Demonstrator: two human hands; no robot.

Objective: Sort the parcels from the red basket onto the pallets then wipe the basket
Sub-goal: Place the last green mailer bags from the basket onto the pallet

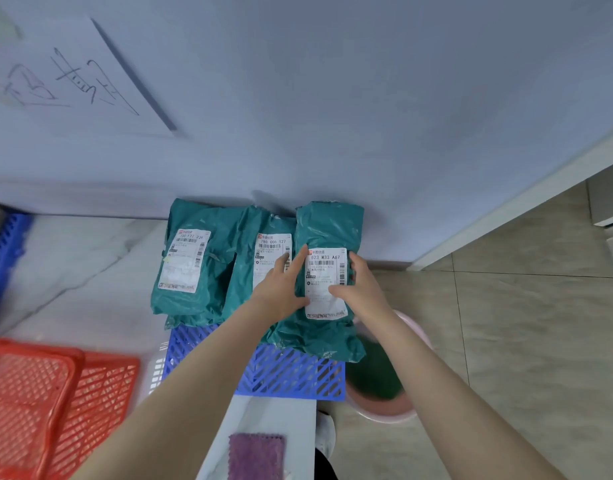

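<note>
The right hand curls its fingers round the right edge of the teal parcel, thumb laid across the parcel's white shipping label, which reads 523 M33 A67. The left hand lies flatter, fingers nearly straight, the index stretched up along the label's left edge and the thumb pressing its lower corner; the palm rests partly on the middle parcel.

Both are soft, crinkled plastic mailer bags, glossy teal, puffed and wrinkled, each with a rectangular barcoded label. A third like them, the left parcel, lies just beside the middle one. All three rest side by side on a blue pallet of slatted plastic lattice, their far ends against the wall.

The pallet sits on a white marbled desk. At the lower left stands the red basket, a rigid plastic mesh. A purple cloth with a nubby weave lies at the desk's near edge. On the tiled floor to the right sits a round pink basin.
</note>
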